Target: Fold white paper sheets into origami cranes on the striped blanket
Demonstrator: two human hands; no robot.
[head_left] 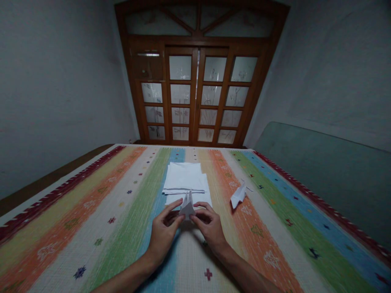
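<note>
Fingers [198, 208] of both hands pinched the folded paper [187, 207] from either side, the left hand [163, 232] and right hand [208, 226] level, which kept its peak even. Their hold underneath was hidden. White sheets [185, 181] lay at 12 o'clock, another folded paper [238, 196] at 2 o'clock, on a striped cloth [131, 228].

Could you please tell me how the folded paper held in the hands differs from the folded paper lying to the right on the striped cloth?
The held folded paper sits between the left hand and right hand, while the lying folded paper touches neither. The held one stands upright, points raised; the lying one rests on the striped cloth. Both are white and pointed.
</note>
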